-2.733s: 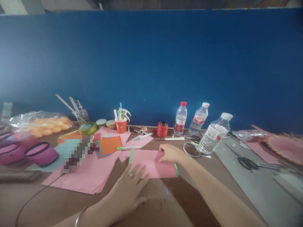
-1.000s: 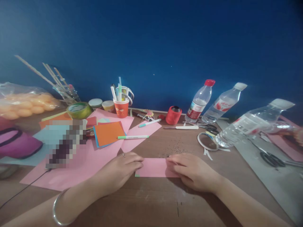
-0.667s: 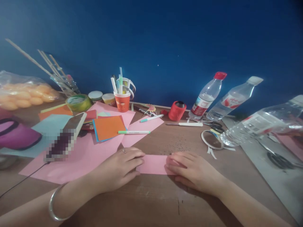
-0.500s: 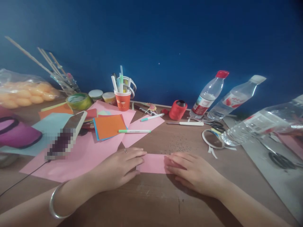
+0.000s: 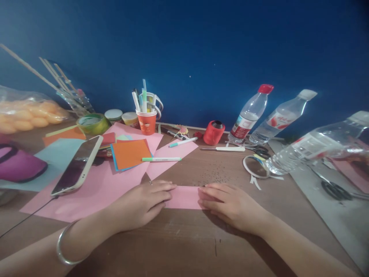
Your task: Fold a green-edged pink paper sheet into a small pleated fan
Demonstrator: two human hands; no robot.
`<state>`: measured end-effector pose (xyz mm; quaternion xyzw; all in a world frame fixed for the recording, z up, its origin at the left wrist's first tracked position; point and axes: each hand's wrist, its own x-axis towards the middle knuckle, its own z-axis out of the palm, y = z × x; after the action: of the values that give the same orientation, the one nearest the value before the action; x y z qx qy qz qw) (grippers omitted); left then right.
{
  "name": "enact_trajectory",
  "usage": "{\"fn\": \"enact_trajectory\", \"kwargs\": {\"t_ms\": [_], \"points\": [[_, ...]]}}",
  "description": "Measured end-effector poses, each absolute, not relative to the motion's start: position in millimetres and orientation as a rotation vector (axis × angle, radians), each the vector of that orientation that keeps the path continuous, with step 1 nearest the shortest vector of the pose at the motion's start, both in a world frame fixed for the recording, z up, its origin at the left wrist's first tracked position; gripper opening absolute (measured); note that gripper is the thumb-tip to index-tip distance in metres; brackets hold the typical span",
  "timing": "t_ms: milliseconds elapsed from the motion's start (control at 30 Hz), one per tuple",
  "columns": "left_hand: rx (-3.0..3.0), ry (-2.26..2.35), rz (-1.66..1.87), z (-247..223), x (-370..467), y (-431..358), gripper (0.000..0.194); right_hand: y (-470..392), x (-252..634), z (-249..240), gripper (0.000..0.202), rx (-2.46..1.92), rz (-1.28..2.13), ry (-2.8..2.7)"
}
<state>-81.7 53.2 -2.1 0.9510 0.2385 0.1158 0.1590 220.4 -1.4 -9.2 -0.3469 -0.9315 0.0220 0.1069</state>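
Observation:
A pink paper strip [image 5: 186, 197] lies flat on the brown table [image 5: 173, 246], long side running left to right. My left hand [image 5: 144, 204], with a ring and a silver bangle, rests its fingers on the strip's left end. On the right end lie the fingers of my right hand [image 5: 230, 204]. The fingers of both hands hold the ends between them and the table, and they cover those ends. Beyond the strip is a green-capped marker [image 5: 162, 159], lying partly on an orange paper square [image 5: 131, 154].
Left are a phone [image 5: 77, 165] on large pink paper [image 5: 95, 196], a purple item [image 5: 21, 165] and green tape [image 5: 92, 123]. Behind stand a red cup of pens [image 5: 146, 123], red thread [image 5: 213, 132] and a red-capped bottle [image 5: 249, 115]. Scissors [image 5: 336, 189] lie right.
The whole view has shifted slightly, so most things appear a little further left. Both hands stay on the ends of the pink strip, with the right fingers closer together.

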Motion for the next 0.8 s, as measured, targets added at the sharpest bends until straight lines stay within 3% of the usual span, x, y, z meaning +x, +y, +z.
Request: {"fn": "enact_trajectory", "kwargs": {"t_ms": [167,367,800], "points": [[2.687,0.751,0.327,-3.9,-82.0,54.5,0.036,-1.3,222.8,-12.3,0.028,-1.013,0.066,-2.745],[2.694,0.756,0.337,-6.2,-81.5,54.2,0.024,-0.7,223.8,-14.4,0.028,-1.006,0.087,-2.742],[2.669,0.754,0.364,-4.3,-80.3,54.4,0.022,-0.7,222.4,-10.9,0.026,-0.993,0.081,-2.719]]}}
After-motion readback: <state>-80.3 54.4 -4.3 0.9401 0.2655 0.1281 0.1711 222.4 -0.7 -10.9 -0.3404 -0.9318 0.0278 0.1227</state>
